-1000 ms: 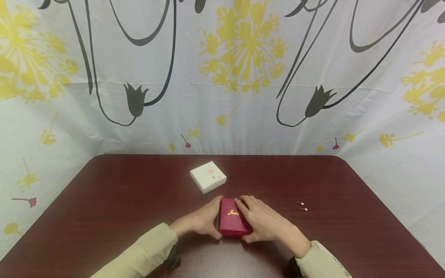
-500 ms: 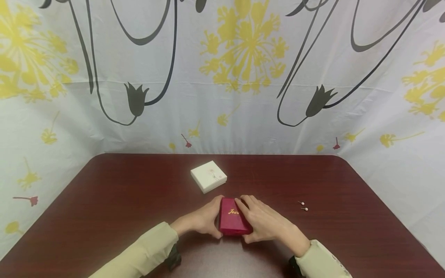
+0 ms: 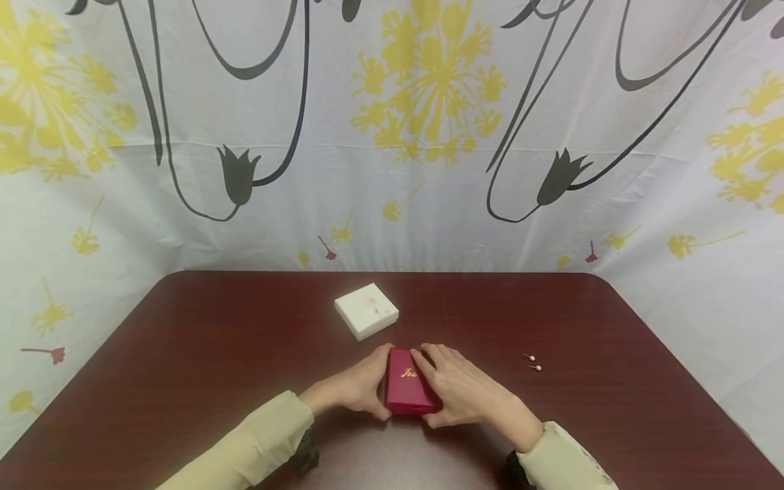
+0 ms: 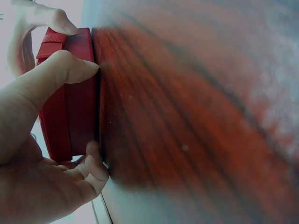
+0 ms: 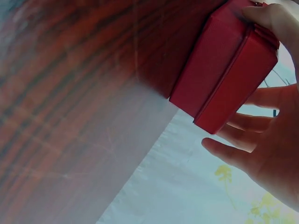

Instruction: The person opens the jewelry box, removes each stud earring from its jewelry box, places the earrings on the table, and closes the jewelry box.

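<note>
A red jewelry box with gold lettering sits closed on the table near its front, between both hands. My left hand grips its left side, thumb at the front corner and fingers reaching toward the back. On the right, my right hand spans the lid's right part, with its thumb at the front and fingers toward the far side. Part of the lettering is hidden under it. In the left wrist view, the left thumb presses the box's front face. The right wrist view shows the box with the right thumb on its front.
Behind the red box lies a white box with a small flower print. Two pearl stud earrings lie to the right on the dark wood table. A flower-printed curtain hangs behind the table.
The right hand has shifted very slightly left along the red jewelry box. Otherwise the hands, the boxes and the earrings stay in place.
</note>
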`<state>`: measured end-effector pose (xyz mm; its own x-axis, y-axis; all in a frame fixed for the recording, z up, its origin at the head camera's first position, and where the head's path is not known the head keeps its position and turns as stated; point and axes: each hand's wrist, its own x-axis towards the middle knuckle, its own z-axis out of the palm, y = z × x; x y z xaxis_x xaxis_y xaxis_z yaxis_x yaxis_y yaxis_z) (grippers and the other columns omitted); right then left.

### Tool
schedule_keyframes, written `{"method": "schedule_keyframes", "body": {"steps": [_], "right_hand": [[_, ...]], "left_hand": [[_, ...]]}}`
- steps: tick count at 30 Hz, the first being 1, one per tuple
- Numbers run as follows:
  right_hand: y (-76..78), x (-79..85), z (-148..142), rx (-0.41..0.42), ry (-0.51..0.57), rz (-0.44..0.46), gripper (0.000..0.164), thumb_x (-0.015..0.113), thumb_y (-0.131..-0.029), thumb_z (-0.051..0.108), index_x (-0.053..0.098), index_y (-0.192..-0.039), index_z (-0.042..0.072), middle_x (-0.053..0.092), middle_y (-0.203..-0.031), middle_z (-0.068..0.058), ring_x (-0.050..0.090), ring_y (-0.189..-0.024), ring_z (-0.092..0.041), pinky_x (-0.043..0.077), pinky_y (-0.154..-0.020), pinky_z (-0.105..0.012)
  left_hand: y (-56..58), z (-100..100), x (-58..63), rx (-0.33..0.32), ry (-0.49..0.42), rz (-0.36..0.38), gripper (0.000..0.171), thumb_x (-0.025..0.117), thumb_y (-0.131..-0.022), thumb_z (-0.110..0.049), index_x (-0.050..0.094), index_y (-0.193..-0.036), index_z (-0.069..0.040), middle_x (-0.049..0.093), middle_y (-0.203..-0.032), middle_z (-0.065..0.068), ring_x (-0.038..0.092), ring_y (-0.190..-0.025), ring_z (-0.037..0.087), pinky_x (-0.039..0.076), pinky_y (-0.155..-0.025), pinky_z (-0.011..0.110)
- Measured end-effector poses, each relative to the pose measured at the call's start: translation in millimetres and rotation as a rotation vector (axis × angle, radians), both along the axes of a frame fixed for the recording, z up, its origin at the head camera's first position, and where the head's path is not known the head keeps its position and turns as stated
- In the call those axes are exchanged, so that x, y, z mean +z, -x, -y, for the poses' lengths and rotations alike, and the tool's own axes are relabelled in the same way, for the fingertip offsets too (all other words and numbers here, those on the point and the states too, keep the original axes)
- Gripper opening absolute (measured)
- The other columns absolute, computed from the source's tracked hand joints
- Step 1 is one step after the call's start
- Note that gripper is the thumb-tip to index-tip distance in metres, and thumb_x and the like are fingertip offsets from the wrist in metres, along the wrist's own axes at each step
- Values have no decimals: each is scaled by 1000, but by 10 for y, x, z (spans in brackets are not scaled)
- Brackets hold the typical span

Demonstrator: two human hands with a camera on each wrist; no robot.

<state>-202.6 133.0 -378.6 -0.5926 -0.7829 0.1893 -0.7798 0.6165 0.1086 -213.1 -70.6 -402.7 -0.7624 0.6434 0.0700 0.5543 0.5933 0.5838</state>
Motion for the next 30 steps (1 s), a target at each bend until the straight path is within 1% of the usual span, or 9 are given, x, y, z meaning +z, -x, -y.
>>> {"method": "schedule_keyframes", "body": {"steps": [5, 9, 12, 18, 24, 30], "right_hand": [[-8, -9, 73, 4, -19, -29, 88, 73, -58, 49, 48, -123, -3, 47, -116, -17, 47, -104, -29, 41, -91, -41], [-12, -21, 138, 14, -17, -64, 89, 72, -57, 52, 49, -122, -3, 48, -115, -18, 48, -103, -30, 41, -89, -41], [-23, -22, 186, 8, -25, -75, 88, 72, -57, 50, 48, -123, -3, 48, -115, -18, 49, -102, -30, 42, -87, -42], [-39, -19, 234, -27, -50, -51, 88, 73, -56, 47, 47, -125, -1, 46, -116, -19, 47, -103, -29, 43, -85, -43], [-37, -26, 227, -18, -48, -37, 87, 71, -57, 45, 46, -125, -2, 46, -117, -19, 47, -104, -30, 43, -86, -44], [-22, -5, 206, -14, -38, -22, 85, 69, -59, 46, 46, -126, -1, 45, -117, -16, 48, -103, -27, 44, -86, -41]], "left_hand": [[2, 5, 1, 0, 14, -13, 91, 82, -50, -8, 28, -122, 6, 42, -111, 11, 45, -105, 20, 38, -93, 31], [3, 5, 5, 3, 21, -7, 90, 82, -50, -9, 28, -121, 5, 42, -110, 10, 45, -104, 20, 39, -93, 30], [1, 2, 7, 5, 27, -5, 90, 82, -50, -9, 28, -121, 5, 42, -111, 11, 45, -105, 21, 38, -93, 31], [1, -2, 2, 1, 31, -13, 90, 81, -50, -9, 28, -121, 6, 41, -112, 12, 44, -104, 20, 38, -93, 30], [-4, -5, 5, 0, 31, -5, 90, 81, -50, -8, 28, -122, 6, 41, -112, 12, 44, -104, 20, 38, -93, 30], [-6, 0, 20, -3, 23, 2, 89, 82, -50, -8, 29, -120, 5, 41, -109, 9, 44, -101, 18, 39, -91, 28]]}}
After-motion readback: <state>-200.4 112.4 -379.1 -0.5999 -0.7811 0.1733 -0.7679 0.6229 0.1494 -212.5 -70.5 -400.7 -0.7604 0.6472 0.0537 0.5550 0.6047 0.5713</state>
